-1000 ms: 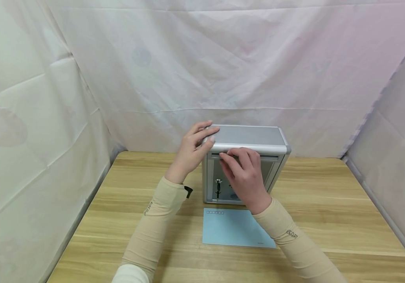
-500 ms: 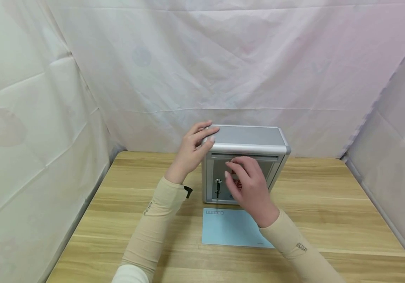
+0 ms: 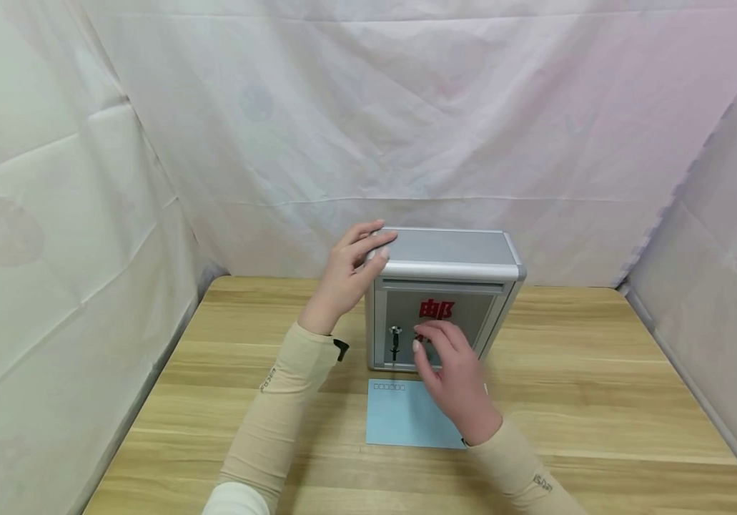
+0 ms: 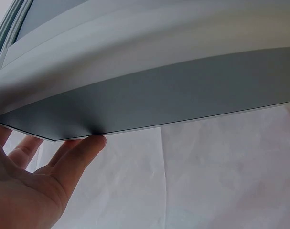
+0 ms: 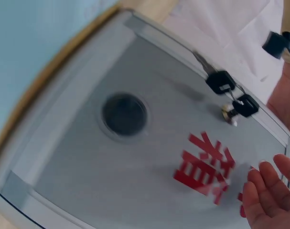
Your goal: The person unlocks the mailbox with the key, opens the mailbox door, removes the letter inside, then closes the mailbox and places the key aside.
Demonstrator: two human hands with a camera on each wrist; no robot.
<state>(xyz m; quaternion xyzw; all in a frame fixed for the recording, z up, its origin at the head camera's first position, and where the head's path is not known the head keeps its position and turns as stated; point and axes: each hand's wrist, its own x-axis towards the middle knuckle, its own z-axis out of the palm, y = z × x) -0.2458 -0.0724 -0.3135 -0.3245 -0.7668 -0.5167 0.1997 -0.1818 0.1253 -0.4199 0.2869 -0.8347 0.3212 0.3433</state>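
A grey metal mailbox (image 3: 448, 247) with red characters on its door stands on the table. My left hand (image 3: 342, 279) rests on its top left corner; in the left wrist view, fingertips (image 4: 94, 141) touch the edge of the panel. In front of the door is my right hand (image 3: 454, 365), fingers loosely bent with nothing between them. In the right wrist view, the right fingers (image 5: 269, 183) are near the red characters (image 5: 204, 167). Black-headed keys (image 5: 220, 82) hang at the door lock. Flat before the mailbox lies a light blue envelope (image 3: 407, 425), partly covered by my right hand.
The wooden table (image 3: 600, 400) extends to both sides of the mailbox. Pale cloth (image 3: 407, 107) hangs behind and along the sides. A narrow slot (image 3: 442, 287) runs across the mailbox front above the door. A dark round spot (image 5: 124, 117) is low on the door.
My right hand has come down from the slot to the lower part of the door, uncovering the slot and a red character. The left hand has stayed on the corner.
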